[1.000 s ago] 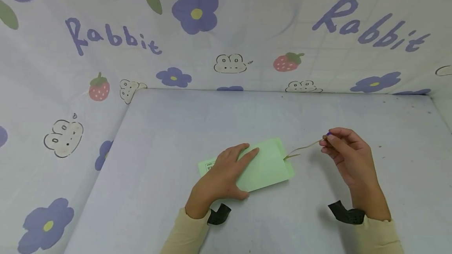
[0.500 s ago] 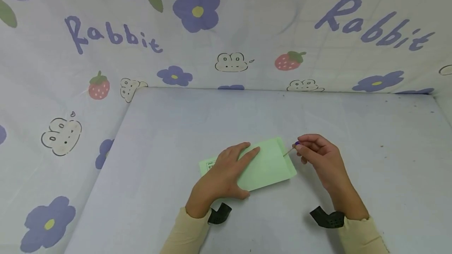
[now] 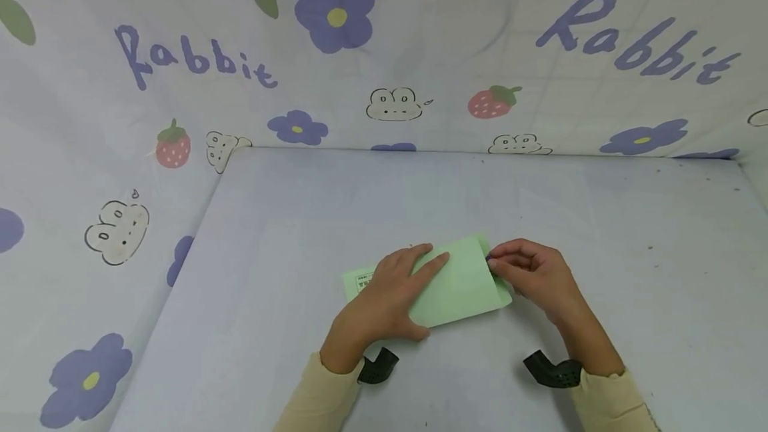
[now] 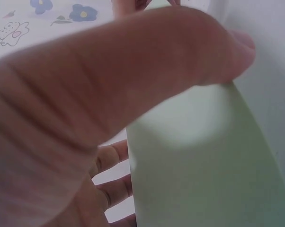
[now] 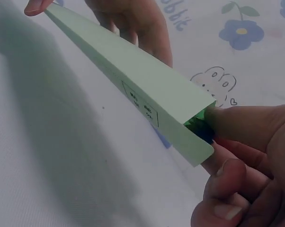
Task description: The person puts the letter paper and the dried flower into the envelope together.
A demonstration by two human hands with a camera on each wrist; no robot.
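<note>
A light green paper envelope (image 3: 461, 285) lies tilted in front of me, its open end to the right. My left hand (image 3: 381, 299) grips it across the middle, thumb on the near edge and fingers on the far edge. In the right wrist view, the envelope (image 5: 147, 78) shows a small printed box on its side. My right hand (image 3: 537, 279) is at the open end, thumb and fingertips partly in the mouth. They pinch a small blue-purple thing (image 3: 489, 257), mostly hidden. Something green and dark blue (image 5: 201, 126) shows inside the mouth; the cord is hidden.
A white cloth-covered table (image 3: 300, 219) lies beneath, with a few small dark specks at the right. Behind and to the left hangs a white curtain (image 3: 420, 19) printed with flowers, strawberries and rabbits. Each wrist carries a black mount (image 3: 379, 367).
My right hand has moved left to the envelope's mouth, carrying the blue-purple thing in; the cord that trailed out is no longer visible. The left hand has shifted slightly right with the envelope.
</note>
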